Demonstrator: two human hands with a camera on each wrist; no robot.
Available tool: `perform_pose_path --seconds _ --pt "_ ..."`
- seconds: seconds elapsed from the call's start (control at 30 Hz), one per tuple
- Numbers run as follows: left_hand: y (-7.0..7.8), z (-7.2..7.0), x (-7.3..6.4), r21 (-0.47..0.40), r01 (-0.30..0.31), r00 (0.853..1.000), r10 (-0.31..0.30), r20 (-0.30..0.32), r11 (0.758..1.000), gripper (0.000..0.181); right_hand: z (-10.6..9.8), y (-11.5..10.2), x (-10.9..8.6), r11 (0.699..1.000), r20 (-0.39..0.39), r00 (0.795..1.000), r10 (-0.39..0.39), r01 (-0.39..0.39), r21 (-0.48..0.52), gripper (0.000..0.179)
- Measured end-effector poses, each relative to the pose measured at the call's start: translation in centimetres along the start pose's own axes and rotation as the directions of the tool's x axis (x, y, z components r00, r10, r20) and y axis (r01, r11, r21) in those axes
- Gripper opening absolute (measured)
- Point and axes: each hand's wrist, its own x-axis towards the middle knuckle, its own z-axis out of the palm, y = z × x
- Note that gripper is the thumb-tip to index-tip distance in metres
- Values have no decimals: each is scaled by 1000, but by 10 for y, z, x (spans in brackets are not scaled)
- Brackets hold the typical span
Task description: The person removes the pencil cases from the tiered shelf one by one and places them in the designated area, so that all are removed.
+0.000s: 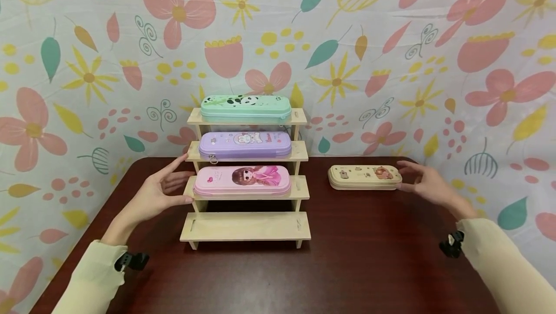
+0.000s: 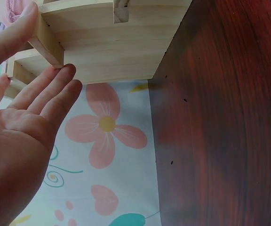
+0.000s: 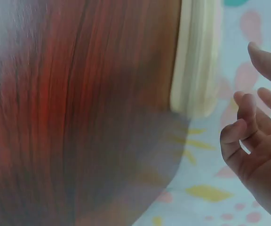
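Observation:
A stepped wooden shelf [image 1: 245, 226] stands mid-table. It carries a green panda pencil case [image 1: 245, 107] on top, a purple one [image 1: 245, 144] below it and a pink one [image 1: 242, 180] on the third step; the lowest step is bare. My left hand [image 1: 173, 186] is open with straight fingers at the shelf's left side by the pink case. In the left wrist view its fingers [image 2: 55, 94] reach the shelf's wood [image 2: 107, 42]. A beige pencil case [image 1: 365, 177] lies flat to the right. My right hand [image 1: 417, 181] is open just beyond its right end, a small gap showing from the case [image 3: 196, 61].
The dark red wooden table [image 1: 373, 256] stretches in front of the shelf and between shelf and beige case. A flowered cloth [image 1: 391, 63] hangs as backdrop behind and at both sides. The table's edges lie close to both forearms.

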Motion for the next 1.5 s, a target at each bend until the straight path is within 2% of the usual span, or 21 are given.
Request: perform_pose_path --seconds 0.17,0.33,0.5,0.77,1.07,1.33,1.5 --pt "0 0 -1 15 6 1000 -6 2 1000 108 5 -34 -14 997 -55 996 -68 66 -40 63" --pt "0 0 0 35 12 1000 -13 3 999 110 20 -72 -26 979 -96 974 -206 205 -19 54" --pt "1 1 3 33 -4 1000 4 13 999 110 35 -107 -34 962 -98 957 -274 273 -18 53" --pt "-2 1 3 9 -13 1000 13 18 1000 109 56 -148 -34 944 -54 945 -323 326 58 54" --pt "-3 0 3 8 6 1000 -6 18 1000 109 80 -195 -30 937 -21 948 -318 317 147 53" --pt "-3 0 3 12 4 1000 -5 12 1000 110 103 -229 -11 911 -23 929 -368 366 193 59" --pt "-3 1 3 13 -1 1000 0 9 1000 109 113 -240 1 908 -17 931 -364 359 215 64"
